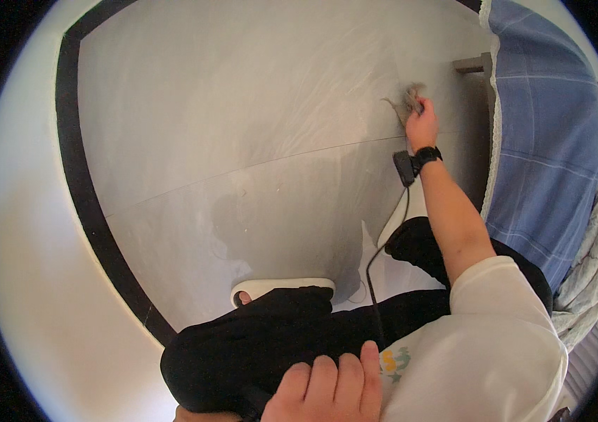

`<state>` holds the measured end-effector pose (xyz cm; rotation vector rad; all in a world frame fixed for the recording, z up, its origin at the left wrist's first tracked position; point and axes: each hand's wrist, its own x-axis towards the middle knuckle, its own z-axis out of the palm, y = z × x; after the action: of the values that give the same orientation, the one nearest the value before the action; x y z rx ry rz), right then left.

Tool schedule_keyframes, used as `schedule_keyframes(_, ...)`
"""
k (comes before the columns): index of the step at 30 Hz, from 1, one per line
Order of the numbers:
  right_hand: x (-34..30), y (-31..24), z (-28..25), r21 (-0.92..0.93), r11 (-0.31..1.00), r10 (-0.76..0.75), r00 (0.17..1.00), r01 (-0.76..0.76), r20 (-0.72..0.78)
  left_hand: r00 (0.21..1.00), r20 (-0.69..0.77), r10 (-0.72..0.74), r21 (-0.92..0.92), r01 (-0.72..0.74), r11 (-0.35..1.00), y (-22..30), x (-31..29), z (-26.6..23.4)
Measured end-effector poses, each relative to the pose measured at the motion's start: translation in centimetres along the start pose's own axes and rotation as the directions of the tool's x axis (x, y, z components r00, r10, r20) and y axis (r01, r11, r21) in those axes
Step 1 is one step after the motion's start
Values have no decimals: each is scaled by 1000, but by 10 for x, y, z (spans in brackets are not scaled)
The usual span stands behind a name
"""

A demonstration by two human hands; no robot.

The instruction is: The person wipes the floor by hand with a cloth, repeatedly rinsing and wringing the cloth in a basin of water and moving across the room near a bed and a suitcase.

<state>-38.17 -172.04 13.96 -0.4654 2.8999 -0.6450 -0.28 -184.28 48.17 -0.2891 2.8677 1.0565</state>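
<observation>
Stretched far out at the upper right, my right hand (pixel 422 128) is closed on a crumpled grey-brown rag (pixel 411 104) at the grey floor. A loose end of the rag sticks out to the left of my fingers. A black strap (pixel 427 156) with a small black box (pixel 403 169) sits on that wrist. Low in front of my body, my left hand (pixel 328 389) has its fingers bent and held close together over my black trousers. Its palm and whatever may be in it are hidden.
Grey floor (pixel 242 105) runs to a black skirting (pixel 74 141) at the left wall. On the right, a blue cloth (pixel 545 141) hangs beside a grey-brown leg. A black cable (pixel 370 271) runs from the wrist box toward my lap. White slippers (pixel 285 285) are below me.
</observation>
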Motion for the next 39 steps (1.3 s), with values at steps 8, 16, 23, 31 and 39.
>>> schedule_keyframes(8,-191,-47,74,97,876,-483,860,473,166,988,-6,-153,-95,152,984,8,-22,-5)
schedule_keyframes(16,-277,-133,86,481,719,-693,558,501,456,972,46,-229,-290,232,928,18,-55,-55)
schedule_keyframes(23,56,7,7,339,915,317,911,-219,-265,890,-56,-453,-215,432,876,30,-77,-29)
schedule_keyframes(31,134,10,30,180,956,243,969,-231,-47,887,-39,-460,-271,434,859,70,-72,-11)
schedule_keyframes(39,67,-88,81,50,939,-345,922,342,175,885,-57,-462,-333,420,844,92,-57,1)
